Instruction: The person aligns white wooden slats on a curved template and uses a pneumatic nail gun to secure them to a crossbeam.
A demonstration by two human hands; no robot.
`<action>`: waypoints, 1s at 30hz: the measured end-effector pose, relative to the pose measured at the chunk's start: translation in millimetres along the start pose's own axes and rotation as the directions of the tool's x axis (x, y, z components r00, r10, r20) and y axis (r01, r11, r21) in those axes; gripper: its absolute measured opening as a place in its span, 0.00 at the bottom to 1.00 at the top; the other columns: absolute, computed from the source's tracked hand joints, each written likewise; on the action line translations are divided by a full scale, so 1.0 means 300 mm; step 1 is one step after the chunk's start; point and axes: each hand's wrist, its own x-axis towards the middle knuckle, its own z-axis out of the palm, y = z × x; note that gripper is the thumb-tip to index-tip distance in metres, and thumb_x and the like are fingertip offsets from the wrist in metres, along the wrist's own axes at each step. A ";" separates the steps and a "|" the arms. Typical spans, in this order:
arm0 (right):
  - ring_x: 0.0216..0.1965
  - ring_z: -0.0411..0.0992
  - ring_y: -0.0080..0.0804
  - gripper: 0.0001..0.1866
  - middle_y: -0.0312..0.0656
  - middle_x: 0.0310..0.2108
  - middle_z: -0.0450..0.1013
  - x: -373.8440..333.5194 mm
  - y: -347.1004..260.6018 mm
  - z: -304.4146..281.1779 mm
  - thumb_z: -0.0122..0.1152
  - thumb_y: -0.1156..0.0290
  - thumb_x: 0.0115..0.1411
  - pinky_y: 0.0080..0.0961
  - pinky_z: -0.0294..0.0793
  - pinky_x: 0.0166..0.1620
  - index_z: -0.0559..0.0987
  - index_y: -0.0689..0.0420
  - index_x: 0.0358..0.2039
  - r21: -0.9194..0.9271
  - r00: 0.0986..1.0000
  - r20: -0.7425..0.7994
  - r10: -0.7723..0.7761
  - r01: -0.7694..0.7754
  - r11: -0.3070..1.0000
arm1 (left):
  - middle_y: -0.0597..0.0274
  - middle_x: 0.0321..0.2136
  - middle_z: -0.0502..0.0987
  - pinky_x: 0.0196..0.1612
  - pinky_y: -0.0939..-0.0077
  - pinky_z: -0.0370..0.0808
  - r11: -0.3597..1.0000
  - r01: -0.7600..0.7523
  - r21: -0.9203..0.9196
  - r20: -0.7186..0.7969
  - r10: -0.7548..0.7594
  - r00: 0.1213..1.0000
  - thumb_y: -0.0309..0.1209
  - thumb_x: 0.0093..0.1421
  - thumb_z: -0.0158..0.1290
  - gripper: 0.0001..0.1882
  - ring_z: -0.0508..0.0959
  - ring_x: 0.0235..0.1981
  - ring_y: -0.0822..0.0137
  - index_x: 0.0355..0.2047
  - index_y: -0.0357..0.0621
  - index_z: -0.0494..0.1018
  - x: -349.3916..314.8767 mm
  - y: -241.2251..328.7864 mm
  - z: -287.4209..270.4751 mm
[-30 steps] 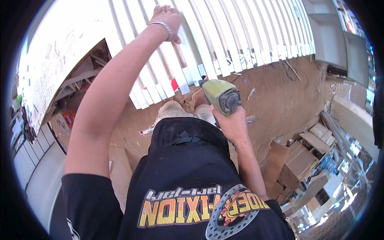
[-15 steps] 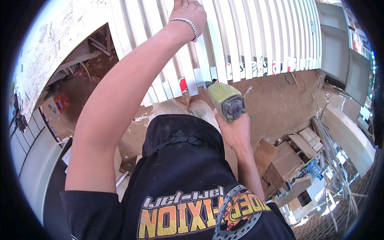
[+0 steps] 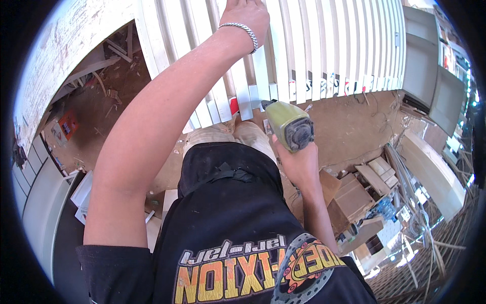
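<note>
My left hand (image 3: 248, 16) reaches far forward over a white slatted panel (image 3: 324, 50), a chain bracelet on its wrist. Its fingers are mostly cut off by the upper edge, so their grip does not show. Lower down, my right hand (image 3: 299, 164) is closed around the handle of a yellow-green nail gun (image 3: 284, 119) with a dark rear cap. The gun's black nose points at the near ends of the slats, close to a loose-looking slat (image 3: 259, 71). Whether the nose touches it cannot be seen.
A white-smeared board (image 3: 76, 45) lies at the left, with scrap wood below. An orange box (image 3: 68, 125) sits on the dirt floor. Grey cabinets (image 3: 420, 55) stand at the right. Cardboard boxes (image 3: 352, 197) and long strips (image 3: 410, 172) pile up at the lower right.
My left hand has shifted slightly to the right and forward. The nail gun stays in my right hand, now a little right of the slat ends. The view has tilted slightly.
</note>
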 end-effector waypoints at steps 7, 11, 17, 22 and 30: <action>0.44 0.82 0.35 0.20 0.52 0.41 0.83 0.014 -0.026 -0.010 0.70 0.64 0.62 0.34 0.78 0.48 0.82 0.70 0.45 -0.040 0.998 -0.009 0.067 -0.067 0.997 | 0.26 0.70 0.54 0.76 0.46 0.46 0.999 -0.031 -0.027 0.072 0.033 0.997 0.27 0.58 0.52 0.39 0.51 0.75 0.40 0.67 0.19 0.55 -0.033 -0.010 -0.054; 0.44 0.82 0.39 0.19 0.53 0.40 0.83 0.025 -0.036 -0.013 0.69 0.65 0.61 0.35 0.77 0.48 0.82 0.68 0.46 -0.040 0.999 -0.051 -0.019 0.017 0.999 | 0.26 0.70 0.54 0.76 0.45 0.46 1.000 -0.013 -0.008 0.024 0.013 1.000 0.31 0.58 0.56 0.42 0.51 0.75 0.40 0.68 0.19 0.54 -0.016 -0.027 -0.010; 0.46 0.82 0.51 0.22 0.59 0.38 0.82 0.001 -0.014 0.003 0.72 0.58 0.58 0.42 0.78 0.48 0.85 0.67 0.41 0.083 0.994 -0.109 -0.008 0.017 0.996 | 0.26 0.69 0.55 0.76 0.44 0.45 0.991 -0.047 -0.123 0.203 0.072 0.976 0.42 0.52 0.68 0.56 0.51 0.75 0.39 0.71 0.24 0.50 -0.063 -0.108 -0.132; 0.46 0.83 0.48 0.23 0.59 0.38 0.82 -0.069 0.005 0.025 0.72 0.58 0.58 0.40 0.78 0.47 0.84 0.68 0.42 0.144 0.993 -0.089 -0.071 0.083 0.986 | 0.23 0.68 0.57 0.76 0.46 0.42 0.985 -0.083 0.154 0.202 0.051 0.978 0.46 0.47 0.75 0.61 0.51 0.75 0.38 0.70 0.23 0.52 -0.127 -0.059 -0.085; 0.46 0.83 0.42 0.19 0.55 0.40 0.83 -0.092 -0.055 0.046 0.71 0.66 0.59 0.36 0.78 0.49 0.83 0.69 0.44 0.045 0.998 -0.011 -0.069 0.069 0.997 | 0.24 0.68 0.57 0.76 0.45 0.43 0.997 -0.021 0.079 0.049 0.017 0.999 0.42 0.45 0.76 0.68 0.51 0.75 0.38 0.76 0.44 0.40 -0.131 -0.061 -0.016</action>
